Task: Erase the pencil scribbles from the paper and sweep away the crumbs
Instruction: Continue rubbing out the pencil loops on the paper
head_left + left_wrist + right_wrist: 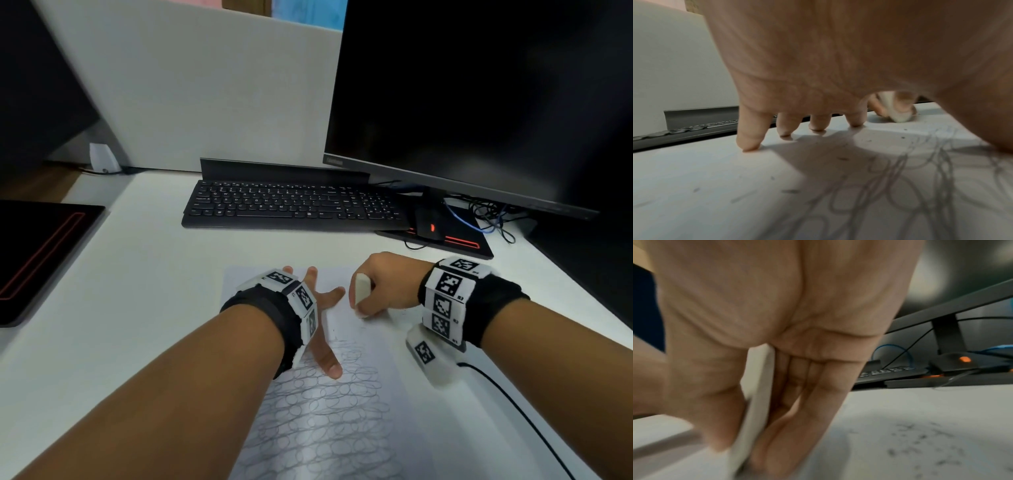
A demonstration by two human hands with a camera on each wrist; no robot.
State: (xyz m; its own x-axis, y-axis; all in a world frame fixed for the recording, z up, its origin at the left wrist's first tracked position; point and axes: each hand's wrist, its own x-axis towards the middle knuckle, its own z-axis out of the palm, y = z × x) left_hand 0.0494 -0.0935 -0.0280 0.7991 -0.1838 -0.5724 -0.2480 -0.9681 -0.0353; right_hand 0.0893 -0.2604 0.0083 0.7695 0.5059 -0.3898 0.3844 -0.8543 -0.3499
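Pinning the paper (370, 421) flat on the table (147, 308) with the left hand (318, 318), fingers (751, 129) spread straight, tips pressing down. Gripping a white eraser (361, 291) in the right hand (387, 284), pinching it between thumb and fingers, its lower end touching the paper's upper part. Leaving dark crumbs (925, 444) scattered just beside the eraser. Looping pencil scribbles (329, 411) still covering the near half of the paper.
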